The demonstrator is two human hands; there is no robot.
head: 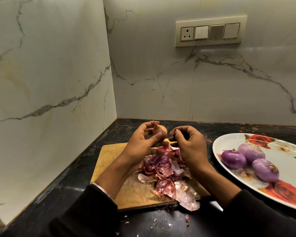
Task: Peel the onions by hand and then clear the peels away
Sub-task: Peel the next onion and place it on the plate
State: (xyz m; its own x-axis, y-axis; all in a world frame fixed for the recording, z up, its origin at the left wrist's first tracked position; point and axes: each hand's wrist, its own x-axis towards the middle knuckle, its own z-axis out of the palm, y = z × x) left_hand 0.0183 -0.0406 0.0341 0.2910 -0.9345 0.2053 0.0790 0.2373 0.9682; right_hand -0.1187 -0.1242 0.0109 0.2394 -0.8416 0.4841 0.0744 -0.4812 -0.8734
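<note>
My left hand (140, 142) grips an onion (158, 130) with its tan skin on, held above the far edge of the wooden cutting board (109, 158). Just to its right, my right hand (190, 144) pinches a small scrap of peel (172, 132) between thumb and fingertips. A heap of purple and pink onion peels (166, 175) lies on the board under both hands. Three peeled purple onions (251, 161) sit on a white plate with a red rose print (229, 142) at the right.
The board lies on a black countertop (72, 182) in a corner of two marble walls. A few peel crumbs (186, 218) are scattered on the counter in front of the board. A switch panel (210, 31) is on the back wall.
</note>
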